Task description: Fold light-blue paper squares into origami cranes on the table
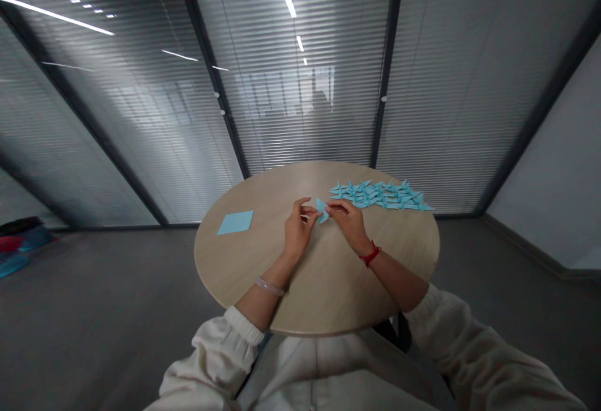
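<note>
Between my two hands, just above the middle of the round table, is a small folded piece of light blue paper [321, 209]. The fingertips of my left hand [299, 226] pinch its left side. From the right, my right hand [346, 220] pinches its other edge with thumb and fingers. Part of the paper is hidden behind the fingertips. Beyond my right hand lie several folded blue paper cranes [380, 195], set close together in rows. To the left of my left hand, a flat stack or sheet of blue paper [235, 222] rests on the tabletop.
The round wooden table [328, 298] stands right in front of me, close to my lap. Behind it rises a glass wall with blinds [310, 129] and dark frames. Some red and blue items [19, 245] sit on the floor at far left.
</note>
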### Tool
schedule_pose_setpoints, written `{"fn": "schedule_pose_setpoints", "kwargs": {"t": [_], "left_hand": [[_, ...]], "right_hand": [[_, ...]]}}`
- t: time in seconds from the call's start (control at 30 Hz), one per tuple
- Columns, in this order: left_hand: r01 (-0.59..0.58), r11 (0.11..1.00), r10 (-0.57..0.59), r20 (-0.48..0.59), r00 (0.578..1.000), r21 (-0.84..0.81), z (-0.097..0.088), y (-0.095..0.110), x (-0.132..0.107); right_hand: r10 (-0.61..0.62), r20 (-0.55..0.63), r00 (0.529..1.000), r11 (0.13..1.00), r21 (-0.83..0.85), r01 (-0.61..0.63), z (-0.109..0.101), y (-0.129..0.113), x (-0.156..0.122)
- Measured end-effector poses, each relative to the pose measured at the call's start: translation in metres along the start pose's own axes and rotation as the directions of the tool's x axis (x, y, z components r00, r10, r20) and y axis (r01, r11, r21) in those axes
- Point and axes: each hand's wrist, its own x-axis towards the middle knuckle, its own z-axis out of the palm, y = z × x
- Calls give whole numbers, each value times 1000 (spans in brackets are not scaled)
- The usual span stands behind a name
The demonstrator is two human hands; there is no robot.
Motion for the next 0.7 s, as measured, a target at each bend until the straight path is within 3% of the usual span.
{"fn": "schedule_pose_setpoints", "kwargs": {"t": [0.2,0.37,0.47,0.57,0.63,0.7], "left_hand": [[56,998,-56,-25,998,-30,4,1,0],[10,1000,-10,8,1000,-16,5,5,-1],[-31,998,32,23,999,-53,4,4,0],[-28,993,24,-37,999,-115,4,-2,3],[14,987,-30,-99,995,-160,4,-9,5],[105,972,-128,-94,987,-212,6,-17,7]], "right_hand": [[-64,7,998,993,-102,64,0,4,-2],[-90,27,996,990,-108,92,-1,3,-2],[-23,10,1000,999,-25,23,-1,4,0],[95,-56,994,989,122,-87,-3,7,3],[161,-102,982,967,217,-135,-5,9,6],[203,-145,968,945,288,-155,-7,11,7]]}}
